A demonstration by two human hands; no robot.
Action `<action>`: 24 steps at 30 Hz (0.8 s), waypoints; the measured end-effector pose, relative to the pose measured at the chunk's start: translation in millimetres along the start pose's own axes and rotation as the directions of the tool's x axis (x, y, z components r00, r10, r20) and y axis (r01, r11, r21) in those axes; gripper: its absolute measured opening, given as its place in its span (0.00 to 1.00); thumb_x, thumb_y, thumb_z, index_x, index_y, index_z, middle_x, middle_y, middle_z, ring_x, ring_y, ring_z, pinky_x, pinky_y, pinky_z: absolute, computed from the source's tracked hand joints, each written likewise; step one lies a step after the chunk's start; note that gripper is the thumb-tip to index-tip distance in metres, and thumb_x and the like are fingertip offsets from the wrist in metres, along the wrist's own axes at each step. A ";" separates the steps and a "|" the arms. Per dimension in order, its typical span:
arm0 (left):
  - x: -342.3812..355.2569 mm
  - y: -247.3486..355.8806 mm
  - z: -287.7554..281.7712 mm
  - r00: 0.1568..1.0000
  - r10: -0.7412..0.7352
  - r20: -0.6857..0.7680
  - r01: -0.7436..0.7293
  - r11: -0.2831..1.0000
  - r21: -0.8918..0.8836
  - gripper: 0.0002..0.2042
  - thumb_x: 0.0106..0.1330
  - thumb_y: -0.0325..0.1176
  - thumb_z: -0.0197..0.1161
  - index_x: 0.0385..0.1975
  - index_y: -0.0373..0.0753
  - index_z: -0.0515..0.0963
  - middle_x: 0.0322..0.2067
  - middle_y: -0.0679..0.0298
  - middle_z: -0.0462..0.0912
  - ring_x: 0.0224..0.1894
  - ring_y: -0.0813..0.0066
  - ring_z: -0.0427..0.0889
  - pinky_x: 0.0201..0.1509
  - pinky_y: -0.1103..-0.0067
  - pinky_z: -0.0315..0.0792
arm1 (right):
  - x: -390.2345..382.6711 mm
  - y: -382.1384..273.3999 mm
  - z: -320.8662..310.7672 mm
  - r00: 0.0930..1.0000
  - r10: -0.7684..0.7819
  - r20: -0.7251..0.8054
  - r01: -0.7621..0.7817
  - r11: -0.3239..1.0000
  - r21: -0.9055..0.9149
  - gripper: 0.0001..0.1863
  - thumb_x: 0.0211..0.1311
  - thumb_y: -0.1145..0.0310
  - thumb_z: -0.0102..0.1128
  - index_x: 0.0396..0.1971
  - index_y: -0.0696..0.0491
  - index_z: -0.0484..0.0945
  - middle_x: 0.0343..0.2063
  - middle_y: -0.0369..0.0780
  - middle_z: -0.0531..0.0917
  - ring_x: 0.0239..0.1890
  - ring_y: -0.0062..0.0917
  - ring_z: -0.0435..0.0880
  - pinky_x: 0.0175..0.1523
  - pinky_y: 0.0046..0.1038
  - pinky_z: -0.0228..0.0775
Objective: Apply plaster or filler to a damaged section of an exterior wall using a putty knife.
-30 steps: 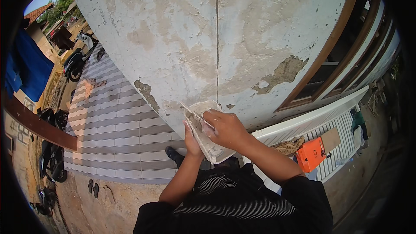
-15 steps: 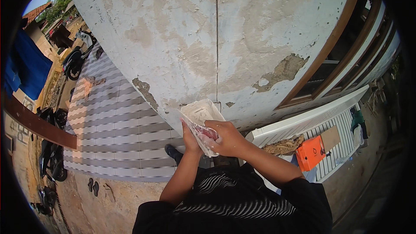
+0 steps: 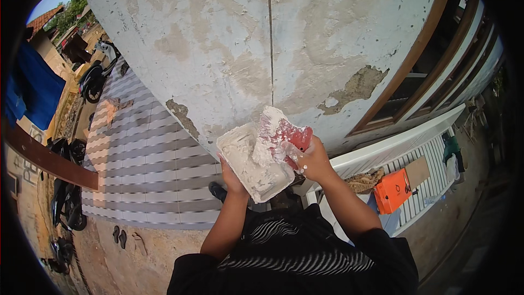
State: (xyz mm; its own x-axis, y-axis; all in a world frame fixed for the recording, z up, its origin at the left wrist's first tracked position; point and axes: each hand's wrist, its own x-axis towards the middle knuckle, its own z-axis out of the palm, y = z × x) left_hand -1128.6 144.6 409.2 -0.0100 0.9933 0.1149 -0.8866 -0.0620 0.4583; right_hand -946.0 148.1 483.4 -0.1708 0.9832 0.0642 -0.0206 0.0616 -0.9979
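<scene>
A shallow rectangular tray (image 3: 254, 199), coated in whitish paste, rests tilted in my left hand (image 3: 233, 179), whose fingers wrap round its left side and go out of sight beneath it. Thick off-white putty (image 3: 240, 145) lies inside. My right hand (image 3: 313, 159) grips a wide red putty scraper (image 3: 299, 136) over the tray's right side. White putty cakes the scraper's broad end, and splashes of it mark my right fingers. Just beyond both hands rises a pale, patchy wall (image 3: 218, 49) with a dark vertical line down it.
Brown-framed windows (image 3: 420, 60) run along the wall at right. Below them, a white slatted bench (image 3: 420, 196) carries an orange box (image 3: 391, 191) and a piece of cardboard. Striped tiles (image 3: 147, 169) cover the floor at left, with sandals (image 3: 119, 236) near their edge and parked motorbikes (image 3: 68, 202) farther left.
The scraper has come up and right, its putty-covered broad end now showing. The tray has turned to face up more, opening its contents to view. My hands have moved apart.
</scene>
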 end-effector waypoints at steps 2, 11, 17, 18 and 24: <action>-3.2 -2.2 1.9 1.000 0.002 0.002 -0.002 0.999 0.037 0.34 0.70 0.59 0.33 0.65 0.36 0.54 0.62 0.52 0.62 0.62 0.55 0.64 0.66 0.63 0.59 | -1.6 1.1 1.6 0.997 0.059 -0.049 -0.055 0.995 0.081 0.10 0.62 0.72 0.57 0.42 0.60 0.77 0.34 0.36 0.82 0.35 0.15 0.78 0.42 0.22 0.71; -28.4 -26.9 10.7 0.998 0.046 -0.048 -0.039 0.990 0.134 0.36 0.68 0.62 0.34 0.66 0.38 0.51 0.64 0.54 0.58 0.65 0.56 0.60 0.67 0.64 0.56 | -28.0 7.3 7.3 0.984 0.177 0.000 -0.174 0.967 0.187 0.09 0.63 0.74 0.55 0.42 0.60 0.77 0.33 0.35 0.81 0.34 0.16 0.78 0.39 0.21 0.71; -27.8 -30.9 10.7 0.957 0.265 -0.118 -0.246 0.957 0.151 0.36 0.67 0.63 0.34 0.67 0.41 0.51 0.65 0.56 0.57 0.65 0.54 0.59 0.67 0.60 0.56 | -49.3 7.5 -6.8 0.980 0.150 0.132 -0.143 0.988 -0.060 0.09 0.64 0.73 0.53 0.41 0.58 0.78 0.29 0.34 0.81 0.26 0.12 0.74 0.28 0.18 0.66; -26.7 -32.6 9.5 0.950 0.290 -0.118 -0.271 0.950 0.154 0.36 0.67 0.63 0.34 0.67 0.42 0.50 0.66 0.56 0.56 0.66 0.53 0.59 0.67 0.59 0.56 | -51.3 9.7 -9.1 0.978 0.154 0.139 -0.147 0.987 -0.057 0.09 0.64 0.73 0.53 0.41 0.58 0.78 0.29 0.34 0.81 0.26 0.12 0.74 0.28 0.18 0.66; -28.7 -39.0 7.9 0.928 0.352 -0.122 -0.323 0.923 0.208 0.37 0.66 0.65 0.35 0.67 0.43 0.50 0.66 0.57 0.54 0.66 0.54 0.57 0.68 0.59 0.55 | -57.6 7.0 -21.3 0.947 0.296 0.126 -0.322 0.850 0.417 0.11 0.63 0.74 0.55 0.44 0.62 0.76 0.34 0.37 0.82 0.30 0.16 0.79 0.31 0.19 0.70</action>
State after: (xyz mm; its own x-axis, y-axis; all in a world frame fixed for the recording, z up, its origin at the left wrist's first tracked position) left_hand -1090.1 117.7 395.0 -0.3782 0.9117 0.1602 -0.7193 -0.3984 0.5691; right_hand -915.3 95.6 472.5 -0.2922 0.9274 -0.2335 -0.3734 -0.3354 -0.8649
